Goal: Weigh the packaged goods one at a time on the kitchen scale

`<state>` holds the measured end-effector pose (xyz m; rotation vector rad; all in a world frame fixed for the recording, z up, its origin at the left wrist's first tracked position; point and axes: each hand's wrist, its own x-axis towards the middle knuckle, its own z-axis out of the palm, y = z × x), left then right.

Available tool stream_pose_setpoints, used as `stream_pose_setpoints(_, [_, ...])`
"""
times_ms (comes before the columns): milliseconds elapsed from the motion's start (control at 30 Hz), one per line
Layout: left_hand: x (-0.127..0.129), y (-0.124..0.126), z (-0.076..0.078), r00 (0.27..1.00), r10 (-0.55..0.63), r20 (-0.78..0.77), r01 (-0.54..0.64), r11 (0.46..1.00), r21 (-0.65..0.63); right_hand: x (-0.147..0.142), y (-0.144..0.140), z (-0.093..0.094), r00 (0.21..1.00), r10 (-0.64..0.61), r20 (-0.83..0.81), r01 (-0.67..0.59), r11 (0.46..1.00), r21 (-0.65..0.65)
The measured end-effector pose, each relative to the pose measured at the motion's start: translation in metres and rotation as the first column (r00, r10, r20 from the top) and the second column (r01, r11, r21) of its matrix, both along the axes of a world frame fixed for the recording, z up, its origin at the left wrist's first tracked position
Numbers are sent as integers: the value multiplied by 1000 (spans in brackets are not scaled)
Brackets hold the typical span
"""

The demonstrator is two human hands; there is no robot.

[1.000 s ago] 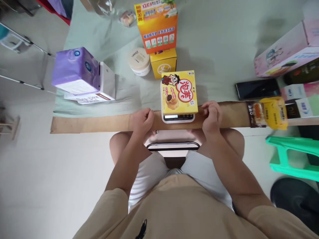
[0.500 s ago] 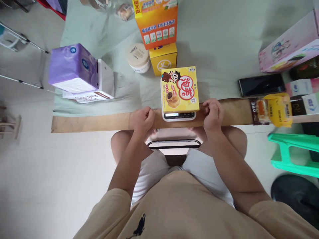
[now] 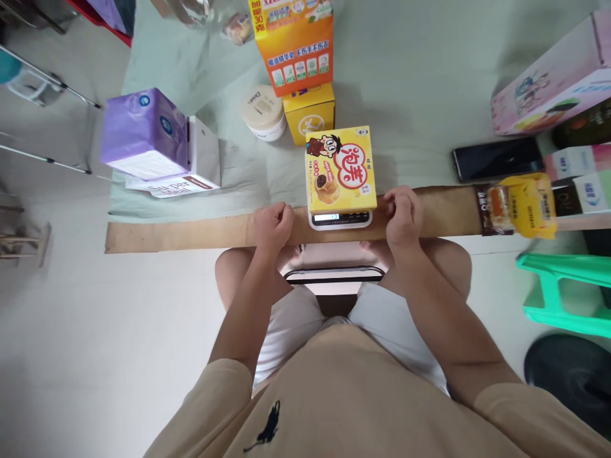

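A yellow snack box (image 3: pixel 340 169) with a cartoon face lies flat on a small white digital scale (image 3: pixel 339 219), whose lit display faces me. The scale sits at the near edge of the table (image 3: pixel 191 232). My left hand (image 3: pixel 272 224) rests as a closed fist on that edge, just left of the scale, holding nothing. My right hand (image 3: pixel 403 216) is curled shut on the edge just right of the scale, close to the box's corner, with nothing visible in it.
Behind the scale stand a small yellow box (image 3: pixel 309 112), a tall orange box (image 3: pixel 292 44) and a cream jar (image 3: pixel 261 113). A purple tissue pack (image 3: pixel 146 133) lies left; a phone (image 3: pixel 496 159), a wrapped cake (image 3: pixel 518 205) and boxes lie right. A green stool (image 3: pixel 566 292) stands at right.
Both hands stay in place beside the scale. The view shifts slightly as my head moves; the box remains on the scale.
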<state>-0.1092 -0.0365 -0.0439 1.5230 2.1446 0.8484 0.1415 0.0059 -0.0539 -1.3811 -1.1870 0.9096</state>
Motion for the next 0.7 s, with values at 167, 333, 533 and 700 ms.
stream_pose_setpoints(167, [-1, 0, -2, 1000, -8, -11, 8, 1000, 0, 0, 0, 1, 1000, 5, -7, -5, 1000, -16])
stream_pose_setpoints(333, [0, -1, -1, 1000, -5, -10, 5, 1000, 3, 1, 0, 1, 1000, 8, 11, -8, 1000, -1])
stream_pose_setpoints(533, [0, 0, -2, 999, 34, 7, -34, 999, 29, 0, 1, 3, 999, 35, 21, -36, 999, 19])
stream_pose_setpoints(700, [4, -4, -3, 987, 157, 34, -160, 980, 117, 0, 1, 1, 997, 76, 6, -76, 996, 34])
